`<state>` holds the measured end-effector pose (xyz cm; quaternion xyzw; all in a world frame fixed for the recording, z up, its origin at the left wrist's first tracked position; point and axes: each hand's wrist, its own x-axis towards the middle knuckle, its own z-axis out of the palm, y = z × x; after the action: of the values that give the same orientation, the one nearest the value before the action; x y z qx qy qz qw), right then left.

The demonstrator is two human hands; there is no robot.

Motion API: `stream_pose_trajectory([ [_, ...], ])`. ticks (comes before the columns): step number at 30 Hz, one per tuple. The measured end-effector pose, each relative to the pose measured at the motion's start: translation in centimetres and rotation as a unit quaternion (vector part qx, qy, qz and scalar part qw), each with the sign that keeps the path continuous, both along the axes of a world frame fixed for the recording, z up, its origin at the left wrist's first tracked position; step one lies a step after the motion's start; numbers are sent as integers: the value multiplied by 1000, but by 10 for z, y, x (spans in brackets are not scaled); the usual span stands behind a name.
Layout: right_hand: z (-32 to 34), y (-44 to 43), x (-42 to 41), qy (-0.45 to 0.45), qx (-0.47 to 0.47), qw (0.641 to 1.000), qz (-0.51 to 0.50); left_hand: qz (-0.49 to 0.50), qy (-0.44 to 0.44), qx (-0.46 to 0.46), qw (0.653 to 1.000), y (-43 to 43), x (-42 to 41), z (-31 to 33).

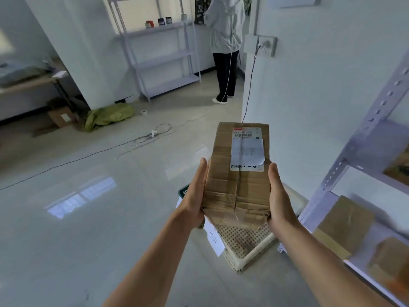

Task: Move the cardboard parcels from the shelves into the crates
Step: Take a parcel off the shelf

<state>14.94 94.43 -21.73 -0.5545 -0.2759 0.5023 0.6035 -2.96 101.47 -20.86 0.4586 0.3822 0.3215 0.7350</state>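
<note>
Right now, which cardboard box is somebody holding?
The parcel with the white label, pressed between the left hand and right hand above the white crate; the other parcels sit on the shelf.

Perforated crate on glossy floor

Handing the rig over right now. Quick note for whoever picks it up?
Left hand and right hand: flat against opposite sides of one cardboard parcel, fingers straight, carrying it between them.
The parcel is above the white perforated crate on the floor; the edge of a green crate shows behind.
Done: this parcel is off the shelf, not yet in a crate.
Left: set it in; more parcels wait on the shelf unit at right.
</note>
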Motion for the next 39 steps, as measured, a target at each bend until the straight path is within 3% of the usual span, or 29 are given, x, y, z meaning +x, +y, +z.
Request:
stream_pose_trajectory([
  [8, -19, 106, -73, -11, -26, 998, -53, -81, -23, -23, 996, 138, -64, -17],
  [16, -38, 221, -87, 17, 0, 996, -93, -113, 3, -36, 993, 261, -66, -38],
  [22, -64, 321, -69, 5, 7, 988, -154, -163, 42, -41, 985, 370, -30, -55],
  [33, -132, 446, -19, 63, -97, 962, -246, -294, 149, -46, 943, 525, 49, -120],
  [39, -191, 492, 0, 34, -168, 937, -304, -356, 181, -64, 915, 590, 92, -184],
])
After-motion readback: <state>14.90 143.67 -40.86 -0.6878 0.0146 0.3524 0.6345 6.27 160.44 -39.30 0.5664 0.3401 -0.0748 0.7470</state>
